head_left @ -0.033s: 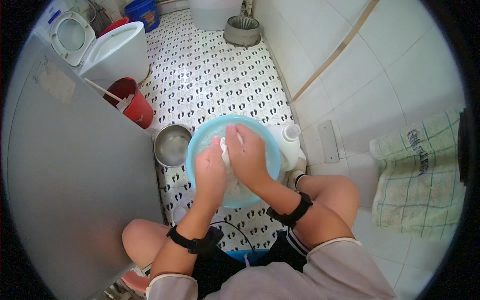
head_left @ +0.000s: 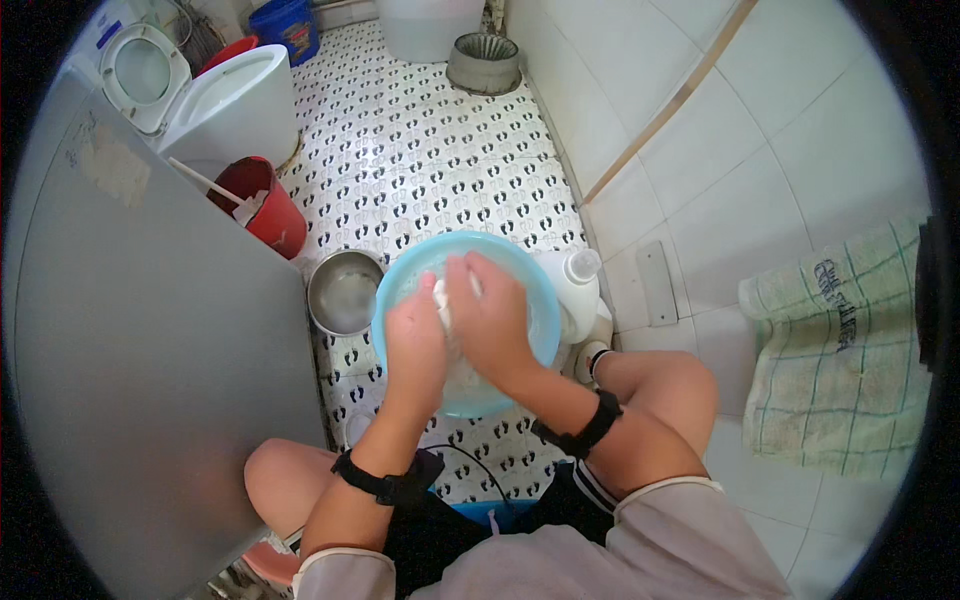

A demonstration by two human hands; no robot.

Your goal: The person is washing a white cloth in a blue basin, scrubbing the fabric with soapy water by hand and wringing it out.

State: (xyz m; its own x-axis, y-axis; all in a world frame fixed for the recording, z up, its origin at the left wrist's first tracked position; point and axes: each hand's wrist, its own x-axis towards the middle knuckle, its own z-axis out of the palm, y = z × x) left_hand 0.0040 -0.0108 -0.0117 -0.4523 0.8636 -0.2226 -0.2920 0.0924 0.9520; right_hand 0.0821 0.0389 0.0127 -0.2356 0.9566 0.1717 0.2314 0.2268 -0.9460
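A light blue basin (head_left: 541, 318) stands on the patterned floor between my knees. Both hands are over it, pressed together around a small white cloth (head_left: 441, 293). My left hand (head_left: 415, 345) grips the cloth from the left and my right hand (head_left: 492, 315) closes over it from the right. Soapy water shows in the basin under the hands. Each wrist wears a black band.
A steel bowl (head_left: 343, 292) sits left of the basin, a white bottle (head_left: 577, 288) to its right by the tiled wall. A red bucket (head_left: 272, 212) with a brush, a toilet (head_left: 232, 98) and a grey panel (head_left: 150, 350) stand left. A green checked towel (head_left: 840, 350) hangs right.
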